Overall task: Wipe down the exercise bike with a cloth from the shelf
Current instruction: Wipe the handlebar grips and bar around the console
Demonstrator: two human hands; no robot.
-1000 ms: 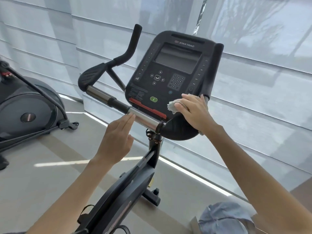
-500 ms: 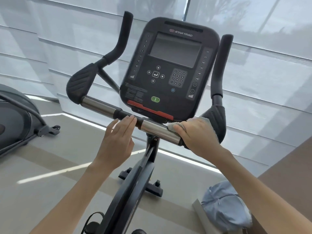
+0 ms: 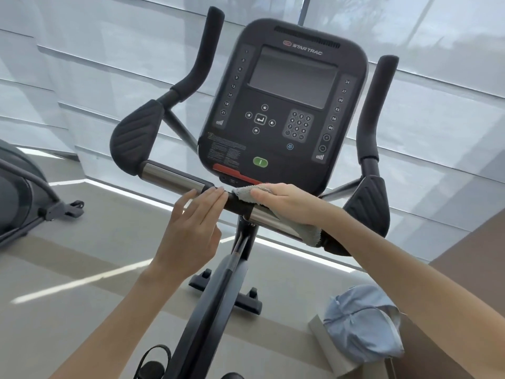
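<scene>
The exercise bike's black console [image 3: 284, 105] stands in front of me, above a horizontal handlebar [image 3: 169, 176] with steel sleeves. My right hand [image 3: 289, 203] presses a grey cloth [image 3: 243, 194] onto the bar just right of its centre, fingers draped over it; the cloth's other end [image 3: 311, 236] hangs below my wrist. My left hand [image 3: 191, 231] is open, its straight fingertips touching the bar's dark middle section beside the cloth. Padded elbow rests [image 3: 136, 140] and upright grips [image 3: 377, 105] flank the console.
Another exercise machine [image 3: 24, 203] stands at the left. A light blue cap [image 3: 360, 326] lies on a ledge at lower right. The bike's frame [image 3: 213, 302] runs down between my arms. Pale window blinds [image 3: 82, 72] fill the background.
My right hand slid the cloth leftward along the bar, from the right elbow rest toward the centre. My left hand stayed at the bar's middle. The camera moved closer.
</scene>
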